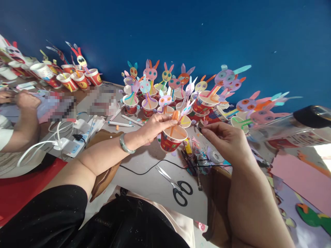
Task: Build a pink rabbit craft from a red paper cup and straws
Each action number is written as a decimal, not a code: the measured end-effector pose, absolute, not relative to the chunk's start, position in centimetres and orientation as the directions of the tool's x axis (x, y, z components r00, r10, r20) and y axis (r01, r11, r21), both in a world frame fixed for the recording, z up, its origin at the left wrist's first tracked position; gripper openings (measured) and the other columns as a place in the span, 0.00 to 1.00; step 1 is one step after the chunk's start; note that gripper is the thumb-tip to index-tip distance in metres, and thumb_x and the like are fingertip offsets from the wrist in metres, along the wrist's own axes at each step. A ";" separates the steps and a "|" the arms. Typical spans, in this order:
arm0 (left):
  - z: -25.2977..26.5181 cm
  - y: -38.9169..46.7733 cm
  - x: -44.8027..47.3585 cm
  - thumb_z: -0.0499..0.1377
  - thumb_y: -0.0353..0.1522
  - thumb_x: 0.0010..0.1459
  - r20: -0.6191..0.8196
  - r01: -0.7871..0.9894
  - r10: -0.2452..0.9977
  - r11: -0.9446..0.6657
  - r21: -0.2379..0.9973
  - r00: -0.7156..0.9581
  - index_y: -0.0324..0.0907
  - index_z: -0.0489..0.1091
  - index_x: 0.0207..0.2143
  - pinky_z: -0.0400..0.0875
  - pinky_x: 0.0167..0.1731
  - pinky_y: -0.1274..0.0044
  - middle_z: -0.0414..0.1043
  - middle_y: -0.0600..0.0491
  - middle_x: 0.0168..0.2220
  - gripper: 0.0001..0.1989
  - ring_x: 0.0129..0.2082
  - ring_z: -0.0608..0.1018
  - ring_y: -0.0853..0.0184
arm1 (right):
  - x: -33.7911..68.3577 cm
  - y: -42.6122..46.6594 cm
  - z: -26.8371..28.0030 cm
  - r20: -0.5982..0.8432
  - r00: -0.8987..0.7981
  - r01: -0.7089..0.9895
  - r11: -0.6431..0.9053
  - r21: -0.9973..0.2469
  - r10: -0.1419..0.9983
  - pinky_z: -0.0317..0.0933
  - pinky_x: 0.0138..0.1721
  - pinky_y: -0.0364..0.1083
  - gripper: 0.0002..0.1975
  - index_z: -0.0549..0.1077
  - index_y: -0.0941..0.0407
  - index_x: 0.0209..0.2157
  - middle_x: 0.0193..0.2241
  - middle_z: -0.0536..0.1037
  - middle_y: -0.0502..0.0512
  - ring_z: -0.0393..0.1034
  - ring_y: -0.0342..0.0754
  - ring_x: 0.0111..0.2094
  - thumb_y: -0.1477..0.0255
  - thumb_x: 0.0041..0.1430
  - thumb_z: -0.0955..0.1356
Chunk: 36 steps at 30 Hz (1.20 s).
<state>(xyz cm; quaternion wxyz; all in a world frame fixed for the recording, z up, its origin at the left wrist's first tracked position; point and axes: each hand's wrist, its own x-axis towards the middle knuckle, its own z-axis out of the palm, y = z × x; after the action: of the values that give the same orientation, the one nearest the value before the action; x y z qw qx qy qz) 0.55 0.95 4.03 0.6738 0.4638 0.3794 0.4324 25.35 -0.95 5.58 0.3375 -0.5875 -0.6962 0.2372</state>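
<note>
My left hand (157,127), with a bangle on its wrist, pinches a folded orange paper strip (176,116) that stands up from a red paper cup (173,142). The cup appears raised a little above the table, though its contact with the surface is hard to judge. To the right of the cup, my right hand (227,141) has its thumb and forefinger pressed together. A small dark thing shows at those fingertips, too small to name. Behind both hands stand several paper cups with paper rabbit heads (165,100) on strips.
Black-handled scissors (178,187) lie in front of the cup, near a black cable (139,173). Tape (216,156), pens and paper scraps crowd the right. A clear bottle (281,129) and pink paper (302,179) are farther right. Another person's hand (28,100) is at left beside power strips (68,146).
</note>
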 end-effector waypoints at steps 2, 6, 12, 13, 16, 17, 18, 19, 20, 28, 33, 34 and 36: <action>4.1 0.9 0.6 0.68 0.33 0.57 -0.122 -0.210 0.924 0.209 0.955 0.362 0.41 0.81 0.32 0.74 0.46 0.74 0.83 0.51 0.34 0.05 0.38 0.82 0.66 | 25.5 -0.7 5.2 0.077 -0.146 0.844 0.165 -0.511 0.986 0.59 0.29 0.49 0.09 0.78 0.52 0.30 0.26 0.80 0.55 0.71 0.51 0.27 0.62 0.60 0.71; 3.8 0.6 0.9 0.67 0.33 0.58 -0.119 -0.203 0.908 0.215 0.955 0.402 0.40 0.81 0.31 0.74 0.47 0.75 0.83 0.50 0.36 0.06 0.38 0.82 0.68 | 24.1 -0.2 3.4 -0.232 -0.136 0.990 0.121 -0.076 0.963 0.58 0.32 0.49 0.13 0.79 0.53 0.31 0.31 0.83 0.59 0.77 0.58 0.35 0.60 0.62 0.69; 3.4 0.6 1.0 0.68 0.34 0.58 -0.129 -0.220 0.905 0.234 0.947 0.407 0.40 0.81 0.32 0.74 0.47 0.74 0.84 0.49 0.37 0.06 0.38 0.82 0.68 | 22.2 0.3 1.3 -0.365 -0.109 0.987 0.145 0.073 0.924 0.63 0.39 0.51 0.17 0.80 0.57 0.39 0.41 0.83 0.69 0.79 0.63 0.44 0.59 0.65 0.66; 3.4 0.7 0.9 0.68 0.34 0.58 -0.132 -0.226 0.904 0.239 0.944 0.408 0.40 0.81 0.33 0.74 0.47 0.74 0.84 0.49 0.36 0.06 0.37 0.82 0.68 | 22.1 0.3 1.2 -0.366 -0.107 0.987 0.143 0.073 0.924 0.63 0.39 0.51 0.17 0.80 0.57 0.39 0.41 0.83 0.69 0.79 0.63 0.44 0.59 0.65 0.66; 3.3 0.7 0.9 0.67 0.33 0.58 -0.132 -0.235 0.901 0.246 0.941 0.414 0.39 0.81 0.32 0.74 0.45 0.74 0.84 0.49 0.35 0.06 0.35 0.81 0.69 | 22.3 0.3 1.7 -0.370 -0.113 0.987 0.147 0.065 0.922 0.61 0.37 0.49 0.15 0.79 0.56 0.36 0.39 0.83 0.67 0.79 0.60 0.42 0.60 0.65 0.66; 3.3 0.7 0.9 0.67 0.34 0.58 -0.130 -0.233 0.898 0.245 0.941 0.420 0.39 0.81 0.33 0.74 0.45 0.74 0.84 0.49 0.35 0.06 0.36 0.81 0.69 | 22.5 0.3 2.0 -0.368 -0.115 0.987 0.147 0.060 0.923 0.60 0.36 0.49 0.14 0.78 0.55 0.35 0.38 0.83 0.65 0.78 0.59 0.41 0.60 0.64 0.66; 3.3 0.7 0.9 0.67 0.34 0.59 -0.130 -0.229 0.895 0.246 0.942 0.426 0.39 0.81 0.33 0.74 0.45 0.74 0.84 0.49 0.36 0.07 0.36 0.82 0.69 | 22.8 0.2 2.4 -0.358 -0.117 0.989 0.143 0.048 0.926 0.59 0.34 0.48 0.13 0.77 0.54 0.33 0.36 0.83 0.63 0.78 0.57 0.39 0.60 0.63 0.66; 3.2 0.7 0.9 0.67 0.34 0.59 -0.131 -0.226 0.892 0.248 0.942 0.433 0.39 0.81 0.33 0.74 0.46 0.74 0.84 0.48 0.36 0.07 0.37 0.82 0.68 | 23.2 0.2 2.8 -0.341 -0.117 0.990 0.137 0.033 0.933 0.57 0.33 0.48 0.13 0.76 0.54 0.32 0.34 0.83 0.61 0.77 0.56 0.36 0.60 0.62 0.66; 3.2 0.7 1.0 0.67 0.34 0.59 -0.132 -0.227 0.890 0.251 0.941 0.437 0.39 0.81 0.33 0.74 0.46 0.74 0.84 0.48 0.36 0.06 0.38 0.82 0.67 | 23.7 0.2 3.2 -0.305 -0.115 0.993 0.121 0.002 0.945 0.55 0.31 0.48 0.13 0.75 0.53 0.30 0.31 0.82 0.59 0.76 0.55 0.33 0.59 0.62 0.67; 2.8 0.8 1.2 0.66 0.31 0.59 -0.129 -0.227 0.886 0.251 0.941 0.444 0.39 0.82 0.32 0.73 0.50 0.73 0.84 0.48 0.38 0.05 0.39 0.82 0.68 | 26.9 0.5 4.2 -0.156 -0.166 0.971 0.134 -0.196 0.974 0.51 0.27 0.47 0.16 0.67 0.51 0.28 0.24 0.78 0.53 0.70 0.51 0.24 0.54 0.61 0.66; 2.7 0.9 1.2 0.68 0.32 0.57 -0.155 -0.230 0.879 0.282 0.932 0.450 0.39 0.82 0.34 0.73 0.51 0.71 0.84 0.48 0.38 0.05 0.39 0.82 0.67 | 26.9 0.8 3.8 -0.235 -0.250 0.845 0.093 -0.527 0.939 0.62 0.31 0.48 0.19 0.66 0.51 0.29 0.26 0.79 0.54 0.74 0.51 0.27 0.50 0.63 0.65; 2.7 0.9 1.2 0.68 0.33 0.57 -0.155 -0.236 0.881 0.283 0.929 0.446 0.39 0.82 0.34 0.73 0.51 0.71 0.84 0.48 0.38 0.05 0.39 0.82 0.67 | 26.8 0.9 3.6 -0.273 -0.290 0.777 0.060 -0.627 0.917 0.65 0.32 0.49 0.21 0.67 0.51 0.29 0.26 0.80 0.54 0.75 0.51 0.28 0.48 0.62 0.65; 2.8 0.8 1.1 0.68 0.33 0.57 -0.157 -0.246 0.886 0.285 0.927 0.436 0.40 0.82 0.34 0.73 0.50 0.71 0.84 0.49 0.37 0.05 0.38 0.82 0.67 | 26.5 0.9 3.2 -0.348 -0.379 0.590 -0.066 -0.805 0.858 0.70 0.36 0.50 0.23 0.70 0.52 0.31 0.28 0.81 0.53 0.77 0.51 0.31 0.45 0.59 0.68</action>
<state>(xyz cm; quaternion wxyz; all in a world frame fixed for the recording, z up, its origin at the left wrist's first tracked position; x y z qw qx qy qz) 1.13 0.81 2.82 0.7181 0.4497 0.3561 0.3941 26.53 0.89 3.16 0.1363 -0.5405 -0.6696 0.4909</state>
